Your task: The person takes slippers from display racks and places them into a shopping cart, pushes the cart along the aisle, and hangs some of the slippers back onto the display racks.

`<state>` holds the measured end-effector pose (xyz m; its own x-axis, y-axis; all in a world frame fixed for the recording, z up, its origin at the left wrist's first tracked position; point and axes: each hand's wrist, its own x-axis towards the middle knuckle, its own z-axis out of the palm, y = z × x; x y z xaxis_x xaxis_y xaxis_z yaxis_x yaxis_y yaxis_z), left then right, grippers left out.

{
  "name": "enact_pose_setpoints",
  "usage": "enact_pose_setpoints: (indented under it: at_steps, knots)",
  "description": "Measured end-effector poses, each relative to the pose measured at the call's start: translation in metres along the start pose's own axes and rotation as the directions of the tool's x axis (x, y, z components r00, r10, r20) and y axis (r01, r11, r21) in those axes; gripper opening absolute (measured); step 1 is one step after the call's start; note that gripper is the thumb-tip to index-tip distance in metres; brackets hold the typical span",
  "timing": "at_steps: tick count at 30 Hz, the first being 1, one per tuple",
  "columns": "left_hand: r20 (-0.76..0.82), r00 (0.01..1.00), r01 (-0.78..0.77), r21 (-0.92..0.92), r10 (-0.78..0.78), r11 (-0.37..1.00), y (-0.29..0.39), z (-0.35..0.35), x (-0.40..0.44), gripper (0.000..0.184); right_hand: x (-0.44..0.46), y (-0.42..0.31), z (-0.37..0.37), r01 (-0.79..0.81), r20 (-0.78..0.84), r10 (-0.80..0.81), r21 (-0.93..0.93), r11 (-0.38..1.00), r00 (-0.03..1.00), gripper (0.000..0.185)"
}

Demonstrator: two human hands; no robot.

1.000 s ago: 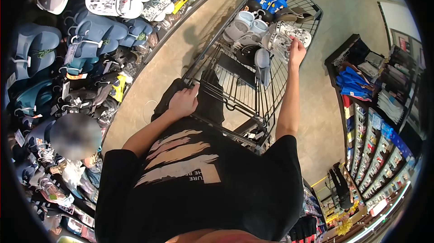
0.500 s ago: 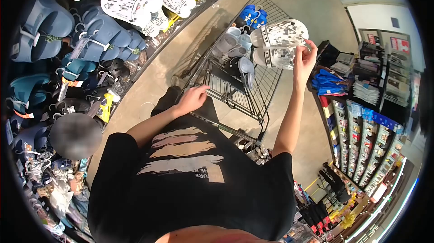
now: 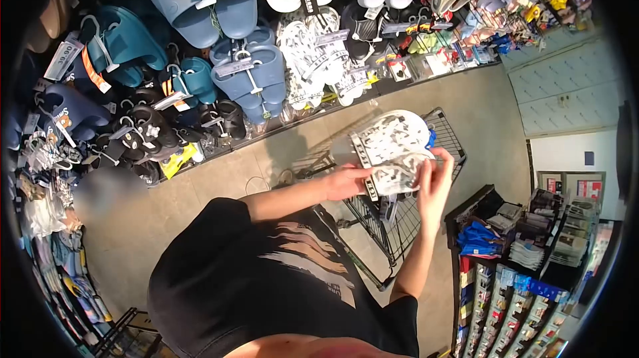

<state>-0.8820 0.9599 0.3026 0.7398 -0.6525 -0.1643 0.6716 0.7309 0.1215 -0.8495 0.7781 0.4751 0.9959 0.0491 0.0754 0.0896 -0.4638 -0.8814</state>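
A pair of white clogs (image 3: 394, 138) with a dark speckled pattern and black lettered bands is held up in front of me, above the shopping cart. My right hand (image 3: 434, 175) grips it at the right end, fingers curled round the edge. My left hand (image 3: 347, 183) is closed on the banded left end of the lower clog. Behind the clogs stands the wire shopping cart (image 3: 452, 133). Its contents are mostly covered by the clogs, with a bit of blue footwear (image 3: 431, 137) showing at their right edge.
A wall of hanging footwear runs along the left and far side, with blue slides (image 3: 249, 78), teal slides (image 3: 126, 45) and similar white patterned clogs (image 3: 313, 58). To the right stands a shelf unit with blue folded items (image 3: 479, 239). Grey cabinets (image 3: 566, 91) are at the back right.
My view has turned left toward the footwear wall. My left hand has come from the cart's handle side to the clogs and taken hold. The clogs have come nearer my body.
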Motion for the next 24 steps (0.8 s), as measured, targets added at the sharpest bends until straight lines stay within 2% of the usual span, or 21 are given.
enact_pose_setpoints:
  at_steps: [1,2,4,5,6,8,10,11,13,16,17,18,20,22,24]
  knots:
    - [-0.032,0.999,-0.032,0.0,0.032,0.999,0.013,0.003,-0.01,0.043,0.001,-0.023,0.01,-0.006,0.007,0.006,-0.052,0.999,1.0,0.033]
    - [-0.032,0.997,-0.074,0.024,0.075,0.997,0.024,0.003,-0.016,0.042,0.005,-0.018,0.019,0.141,-0.016,-0.143,-0.083,0.987,0.99,0.045]
    - [-0.145,0.965,-0.212,0.06,0.218,0.976,0.043,0.002,-0.022,0.04,0.003,-0.027,0.024,0.196,-0.012,-0.202,-0.19,0.962,0.979,0.054]
    - [-0.1,0.955,-0.274,0.054,0.279,0.96,0.056,0.008,-0.022,0.038,-0.001,-0.018,0.023,0.105,-0.003,-0.106,-0.12,0.987,0.994,0.063]
    - [-0.141,0.925,-0.351,0.044,0.353,0.936,0.065,0.0,-0.015,0.037,-0.003,-0.01,0.026,0.159,-0.027,-0.161,-0.061,0.985,0.987,0.063]
    - [-0.086,0.873,-0.48,0.013,0.479,0.877,0.094,0.027,-0.015,0.034,-0.014,0.008,0.026,0.151,-0.03,-0.155,-0.108,0.983,0.987,0.062]
    - [-0.075,0.764,-0.639,0.041,0.641,0.768,0.121,0.046,-0.006,0.03,-0.03,0.04,0.027,0.202,-0.041,-0.215,-0.211,0.956,0.976,0.058]
    - [-0.112,0.711,-0.697,0.027,0.695,0.717,0.135,0.045,0.001,0.024,-0.041,0.053,0.028,0.165,-0.06,-0.181,-0.215,0.963,0.982,0.057]
    - [-0.074,0.599,-0.799,0.013,0.797,0.601,0.162,0.075,0.005,0.018,-0.071,0.085,0.034,0.077,-0.094,-0.099,-0.215,0.974,0.991,0.056]
    - [-0.052,0.488,-0.872,-0.072,0.871,0.484,0.197,0.097,0.016,0.014,-0.119,0.141,0.047,-0.014,-0.144,-0.015,-0.195,0.981,0.989,0.06]
    - [-0.075,0.45,-0.892,-0.067,0.89,0.446,0.204,0.108,0.017,0.015,-0.138,0.153,0.055,-0.105,-0.172,0.081,-0.13,0.986,0.982,0.059]
    - [-0.009,0.473,-0.879,-0.07,0.881,0.471,0.217,0.086,0.026,0.02,-0.156,0.167,0.06,-0.146,-0.185,0.121,-0.13,0.981,0.975,0.058]
    - [0.034,0.405,-0.909,-0.097,0.914,0.406,0.229,0.115,0.027,0.024,-0.188,0.194,0.069,-0.153,-0.178,0.122,-0.177,0.972,0.976,0.057]
    - [0.025,0.404,-0.908,-0.115,0.915,0.404,0.235,0.13,0.026,0.024,-0.217,0.209,0.077,-0.159,-0.21,0.089,-0.347,0.924,0.974,0.055]
    - [0.013,0.411,-0.904,-0.126,0.912,0.409,0.24,0.135,0.028,0.025,-0.243,0.237,0.08,-0.178,-0.238,0.091,-0.378,0.909,0.967,0.054]
